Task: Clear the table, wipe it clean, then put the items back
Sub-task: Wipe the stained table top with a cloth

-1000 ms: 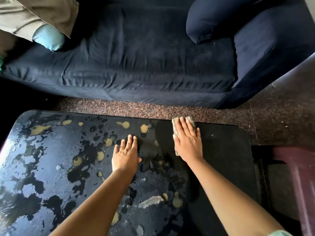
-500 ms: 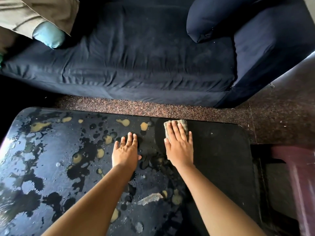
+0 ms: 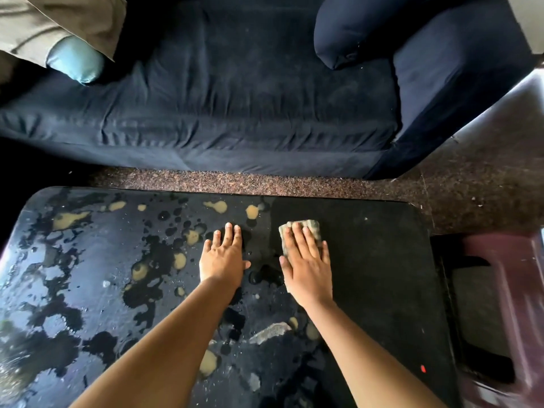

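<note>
A black table (image 3: 382, 260) fills the lower part of the view. Its left and middle are wet, with tan puddles and dark blotches; its right part looks dull and dry. My right hand (image 3: 306, 263) lies flat on a grey-green cloth (image 3: 309, 226), pressing it to the tabletop near the far edge, at the border of the wet and dry areas. Only the cloth's far end and left edge show past my fingers. My left hand (image 3: 223, 257) rests flat on the wet surface just left of it, fingers spread, holding nothing.
A dark blue sofa (image 3: 235, 98) with a dark cushion (image 3: 353, 30) stands beyond a strip of speckled floor (image 3: 235, 181). A light blue cushion (image 3: 75, 61) and beige fabric (image 3: 44, 22) lie at top left. A maroon stool (image 3: 506, 290) stands right of the table.
My right hand has slid the cloth leftward and a little toward me along the table's far edge. My left hand has stayed where it was.
</note>
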A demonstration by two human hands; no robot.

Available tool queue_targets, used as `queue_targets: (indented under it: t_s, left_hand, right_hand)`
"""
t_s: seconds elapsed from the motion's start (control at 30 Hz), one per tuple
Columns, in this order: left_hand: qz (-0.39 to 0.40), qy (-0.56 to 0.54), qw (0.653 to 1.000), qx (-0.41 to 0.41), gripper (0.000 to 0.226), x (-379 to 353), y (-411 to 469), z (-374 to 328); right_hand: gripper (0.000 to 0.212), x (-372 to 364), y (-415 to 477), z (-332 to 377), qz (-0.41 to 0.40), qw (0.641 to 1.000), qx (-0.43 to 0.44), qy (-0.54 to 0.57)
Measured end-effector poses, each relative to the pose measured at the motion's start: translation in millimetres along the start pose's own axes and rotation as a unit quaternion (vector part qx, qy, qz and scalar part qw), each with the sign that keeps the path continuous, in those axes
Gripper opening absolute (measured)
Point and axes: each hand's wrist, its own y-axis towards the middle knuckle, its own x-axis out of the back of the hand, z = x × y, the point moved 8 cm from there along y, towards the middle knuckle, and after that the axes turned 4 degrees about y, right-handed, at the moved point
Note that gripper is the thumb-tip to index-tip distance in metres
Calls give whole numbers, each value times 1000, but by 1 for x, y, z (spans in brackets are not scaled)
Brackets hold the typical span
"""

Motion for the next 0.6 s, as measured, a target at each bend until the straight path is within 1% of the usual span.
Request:
queue_targets:
  t_s: [0.03,0.07,0.13,0.17,0.2,0.23,0.27,0.3,0.33,0.37,0.4,0.43,0.47,0.5,0.53,0.57,0.6]
  left_hand:
    - [-2,3,1000,-2,84,1,0,0]
    - [-2,5,1000,-4,84,2,1,-1]
    - [4,9,1000,-10,83,2,-1,0]
    - [7,12,1000,-11,83,1,-3,1]
    - [8,18,1000,-16,83,2,-4,1]
    - [6,26,999,-19,82,2,-4,1]
    - [4,34,999,-23,81,3,-4,1]
    - [5,38,999,-26,81,2,-4,1]
    - [7,39,999,-27,80,2,-3,0]
    - [10,42,999,-29,80,1,-4,0]
    - [11,45,998,-30,80,1,-3,-1]
    - [11,50,998,-32,80,0,-4,-1]
    - [11,52,998,-32,80,0,-4,-1]
    - [12,53,998,-31,80,0,-4,0]
    - [12,55,998,-31,80,0,-4,0]
    - [13,56,998,-33,80,1,-3,0]
    - [14,56,998,-35,80,1,-3,-1]
  right_hand:
    - [59,-4,-13,10,10,999,47,-7]
    - [60,-8,-28,14,27,993,113,-20]
    - [62,-13,-55,13,77,963,252,-59]
    - [63,-14,-62,6,92,949,289,-81]
    - [63,-13,-61,-2,92,950,283,-96]
    - [62,-10,-53,-12,78,965,231,-97]
    - [61,-5,-43,-20,51,985,140,-83]
    - [60,0,-33,-25,20,998,35,-57]
    - [59,3,-25,-25,-3,998,-51,-35]
    - [60,4,-24,-19,-24,993,-110,-19]
    - [60,3,-23,-11,-33,990,-136,-1]
    - [60,0,-26,-2,-34,992,-125,6]
    - [60,-5,-31,6,-20,997,-81,0]
    - [60,-10,-41,13,1,1000,-8,-17]
    - [60,-14,-53,18,25,996,80,-37]
    - [61,-16,-66,17,53,984,164,-55]
    - [62,-16,-76,11,73,968,227,-77]
